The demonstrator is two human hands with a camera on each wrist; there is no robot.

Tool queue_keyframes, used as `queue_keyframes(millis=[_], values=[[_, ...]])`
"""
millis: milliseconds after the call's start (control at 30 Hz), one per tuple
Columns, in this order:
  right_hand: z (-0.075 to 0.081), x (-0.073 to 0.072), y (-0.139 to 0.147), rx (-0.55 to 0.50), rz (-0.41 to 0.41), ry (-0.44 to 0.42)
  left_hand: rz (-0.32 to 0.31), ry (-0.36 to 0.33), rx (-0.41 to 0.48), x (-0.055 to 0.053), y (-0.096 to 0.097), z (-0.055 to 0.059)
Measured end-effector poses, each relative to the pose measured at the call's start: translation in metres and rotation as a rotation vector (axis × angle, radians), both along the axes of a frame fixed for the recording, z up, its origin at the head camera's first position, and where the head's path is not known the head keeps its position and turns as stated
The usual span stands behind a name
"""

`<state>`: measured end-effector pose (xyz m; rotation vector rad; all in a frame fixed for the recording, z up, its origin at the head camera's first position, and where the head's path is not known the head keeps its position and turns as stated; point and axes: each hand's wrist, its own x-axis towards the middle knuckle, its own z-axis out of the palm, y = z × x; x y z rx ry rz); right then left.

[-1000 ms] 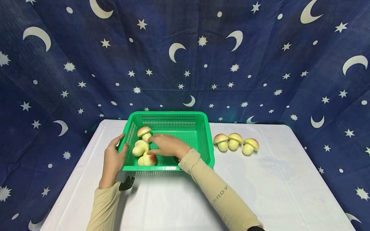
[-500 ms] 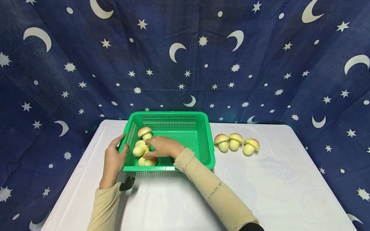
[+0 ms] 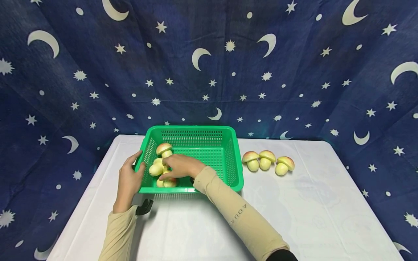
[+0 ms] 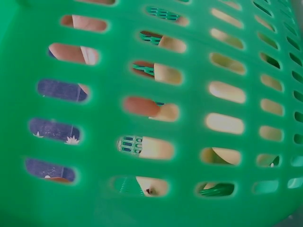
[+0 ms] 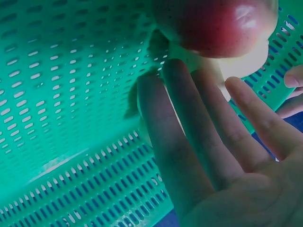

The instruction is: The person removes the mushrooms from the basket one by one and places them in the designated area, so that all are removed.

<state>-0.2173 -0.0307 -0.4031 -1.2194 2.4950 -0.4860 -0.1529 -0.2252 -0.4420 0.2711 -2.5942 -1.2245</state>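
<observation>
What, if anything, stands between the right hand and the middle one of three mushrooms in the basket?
Nothing visible does. In the head view, the right hand is right at the middle mushroom, its fingers partly covering it. The far mushroom and near mushroom lie to either side, not between.

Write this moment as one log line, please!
left grip: at left side of basket | right grip: inside, at three mushrooms | table: three more mushrooms
</observation>
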Motion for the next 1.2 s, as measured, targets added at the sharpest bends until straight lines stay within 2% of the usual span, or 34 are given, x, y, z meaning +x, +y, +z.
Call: queue_keyframes(millis=[533,933,1200], values=[[-0.0020,-0.0018,-0.0042,0.085,0.018,-0.007,0.007,0.002,-0.013,-0.0004,0.0002,0.0015],[-0.0086,-0.0050,-0.0067,0.121,0.044,-0.078,0.016,-0.002,-0.006,0.0014,-0.0003,0.0015],[-0.0078,-0.0059,-0.0046,0.094,0.043,-0.116,0.011,0.009,-0.014,0.0004,0.0004,0.0005]])
